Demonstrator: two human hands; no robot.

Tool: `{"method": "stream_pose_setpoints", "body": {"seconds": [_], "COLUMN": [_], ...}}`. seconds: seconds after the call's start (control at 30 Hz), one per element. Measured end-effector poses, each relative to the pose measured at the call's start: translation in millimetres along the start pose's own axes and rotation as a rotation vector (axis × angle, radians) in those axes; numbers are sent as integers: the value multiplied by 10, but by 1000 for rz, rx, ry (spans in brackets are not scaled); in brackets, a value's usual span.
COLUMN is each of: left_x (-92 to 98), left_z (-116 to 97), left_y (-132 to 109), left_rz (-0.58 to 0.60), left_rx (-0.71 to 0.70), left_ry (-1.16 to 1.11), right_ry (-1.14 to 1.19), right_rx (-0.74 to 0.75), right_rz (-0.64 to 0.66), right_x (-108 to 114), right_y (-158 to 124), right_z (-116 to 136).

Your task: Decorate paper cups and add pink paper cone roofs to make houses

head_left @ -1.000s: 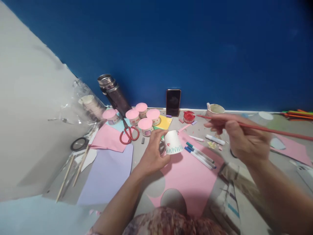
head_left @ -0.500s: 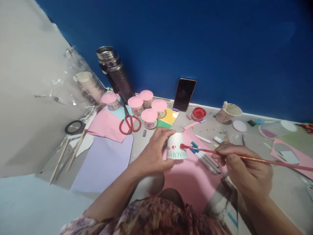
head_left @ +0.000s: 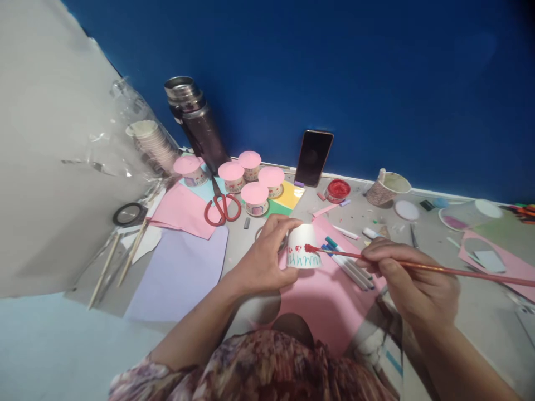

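Stacked cups (head_left: 144, 142): nested, lying tilted inside clear plastic at the far left.
Lilac sheet (head_left: 179, 273): flat on the table, before the scissors.
Flask (head_left: 207, 136): lidless, standing near the blue wall.
Scissors (head_left: 217, 192): red-handled, beside the pink-topped cups (head_left: 254, 193).
Left hand (head_left: 263, 262): pinching the white cup (head_left: 304, 234) between thumb and fingers.
White cup: upside down above a pink sheet (head_left: 324, 317), with red dabs over green strokes near its rim.
Phone (head_left: 315, 159): leaning against the wall.
Red paint (head_left: 338, 188): in an open pot.
Paintbrush (head_left: 340, 254): red tip against the white cup's side.
Markers (head_left: 350, 269): just behind the paintbrush.
Right hand (head_left: 413, 284): fingertips and thumb closed round the paintbrush handle.
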State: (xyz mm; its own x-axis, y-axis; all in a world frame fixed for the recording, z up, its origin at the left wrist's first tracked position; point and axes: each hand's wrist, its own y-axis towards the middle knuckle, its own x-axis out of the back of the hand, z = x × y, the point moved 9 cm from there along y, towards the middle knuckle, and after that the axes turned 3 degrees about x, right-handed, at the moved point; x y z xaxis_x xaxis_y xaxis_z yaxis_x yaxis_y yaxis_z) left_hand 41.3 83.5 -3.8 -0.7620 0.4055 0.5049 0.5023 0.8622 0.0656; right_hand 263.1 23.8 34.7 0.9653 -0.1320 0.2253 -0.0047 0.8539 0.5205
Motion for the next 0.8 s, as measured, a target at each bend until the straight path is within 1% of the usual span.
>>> {"method": "stream_pose_setpoints", "body": {"seconds": [0.1,0.27,0.43,0.63,0.8], "left_x": [1,-5,-28,-43,-49], "left_z": [-11,-8,-4,-13,-17], "left_y": [-11,-16,-12,-16,-20], "left_rz": [-9,-14,-3,4,6], "left_rx": [-18,-36,-52,-65,-74], "left_ry": [3,9,11,1,5], "right_ry": [1,-17,-10,-2,24], "right_rx": [12,3,19,36,40], "right_rz": [-18,14,-28,11,6], "right_x": [45,29,49,23,25], "right_y": [2,16,31,18,28], "right_z": [22,47,64,71,72]}}
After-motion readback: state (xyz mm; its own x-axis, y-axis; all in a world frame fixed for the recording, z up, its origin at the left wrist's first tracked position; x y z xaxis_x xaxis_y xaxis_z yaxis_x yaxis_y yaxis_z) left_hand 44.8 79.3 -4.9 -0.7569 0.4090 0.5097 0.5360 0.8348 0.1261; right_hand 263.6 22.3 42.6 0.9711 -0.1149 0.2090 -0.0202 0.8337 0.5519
